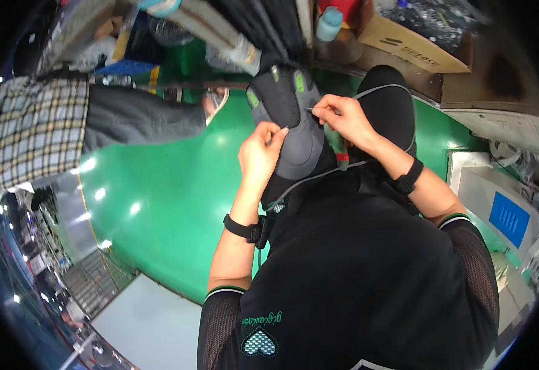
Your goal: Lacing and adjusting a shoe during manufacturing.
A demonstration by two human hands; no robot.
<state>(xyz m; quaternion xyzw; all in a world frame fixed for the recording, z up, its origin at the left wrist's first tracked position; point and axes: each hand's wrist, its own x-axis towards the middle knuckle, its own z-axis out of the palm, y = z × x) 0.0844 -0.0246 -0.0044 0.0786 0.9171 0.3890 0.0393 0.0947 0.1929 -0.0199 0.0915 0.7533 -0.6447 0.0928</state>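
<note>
Shoe over left leg, between 2 hands, long axis front to back, toe end near. Left hand pinches its opening's left edge; right hand, just beside other edge, pinches thin dark piece.

Shoe: between the left hand and the right hand
Bottle: beyond the right hand, left of the cardboard box
Co-worker: left of both hands
</note>
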